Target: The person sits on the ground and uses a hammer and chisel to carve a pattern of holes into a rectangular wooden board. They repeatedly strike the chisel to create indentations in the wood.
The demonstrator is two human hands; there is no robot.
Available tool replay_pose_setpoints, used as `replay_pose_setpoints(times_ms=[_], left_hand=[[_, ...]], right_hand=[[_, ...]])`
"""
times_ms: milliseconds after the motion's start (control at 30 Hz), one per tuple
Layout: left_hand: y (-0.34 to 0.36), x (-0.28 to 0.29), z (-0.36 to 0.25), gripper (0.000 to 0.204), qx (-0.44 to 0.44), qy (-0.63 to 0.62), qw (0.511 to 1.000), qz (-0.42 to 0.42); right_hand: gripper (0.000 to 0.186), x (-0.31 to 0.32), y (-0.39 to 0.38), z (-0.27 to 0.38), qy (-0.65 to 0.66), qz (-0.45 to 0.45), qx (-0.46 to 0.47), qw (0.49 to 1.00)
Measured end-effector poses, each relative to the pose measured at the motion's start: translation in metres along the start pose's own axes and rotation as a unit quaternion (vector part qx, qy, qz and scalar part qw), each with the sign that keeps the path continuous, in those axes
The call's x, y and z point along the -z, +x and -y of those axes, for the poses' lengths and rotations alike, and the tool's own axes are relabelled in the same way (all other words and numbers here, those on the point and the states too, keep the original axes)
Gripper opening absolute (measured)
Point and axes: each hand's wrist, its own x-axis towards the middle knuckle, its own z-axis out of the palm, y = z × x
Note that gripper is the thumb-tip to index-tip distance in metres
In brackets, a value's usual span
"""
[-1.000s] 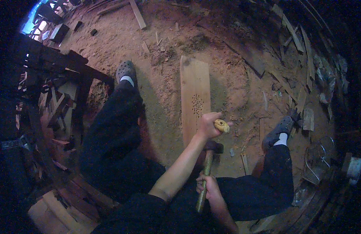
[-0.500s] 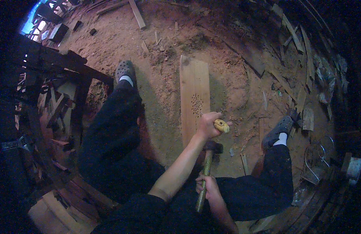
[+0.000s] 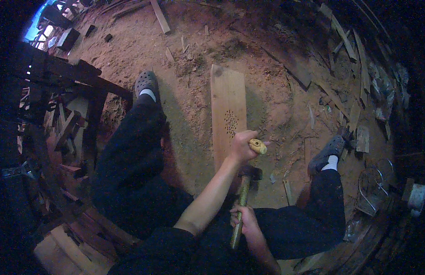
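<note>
My left hand (image 3: pixel 242 145) is closed round a chisel-like tool with a yellow handle (image 3: pixel 258 146), over the near half of a pale wooden board (image 3: pixel 228 94). The handle's butt points up and to the right; the tool's working end is hidden beneath the hand. Just beyond my fingers, a cluster of small dark marks or holes (image 3: pixel 230 123) dots the board. Lower down, my right hand (image 3: pixel 245 218) grips a hammer (image 3: pixel 242 197) by its speckled handle. The dark hammer head lies near my left wrist, below the yellow handle.
My legs are spread either side of the board, with clog-style shoes (image 3: pixel 147 82) on the dirt floor. Wood scraps (image 3: pixel 343 34) lie along the right. A dark wooden frame (image 3: pixel 95 80) stands at the left. Bent wire (image 3: pixel 377 185) and a white cylindrical object (image 3: pixel 417 200) are at the right.
My left hand and the yellow-handled tool have shifted very slightly left. My right hand and the hammer have stayed in place.
</note>
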Motion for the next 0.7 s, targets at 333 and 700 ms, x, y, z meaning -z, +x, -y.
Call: replay_pose_setpoints(times_ms=[333,700], left_hand=[[0.0014,0.0003,-0.0017,0.043,-0.008,0.004,1.000,0.011],[0.0002,-0.0038,0.0012,0.041,-0.012,-0.026,1.000,0.010]], right_hand=[[0.027,-0.0006,-0.0007,0.0008,-0.008,-0.002,0.006,1.000],[0.027,-0.0004,0.0003,0.0013,-0.013,0.008,0.005,1.000]])
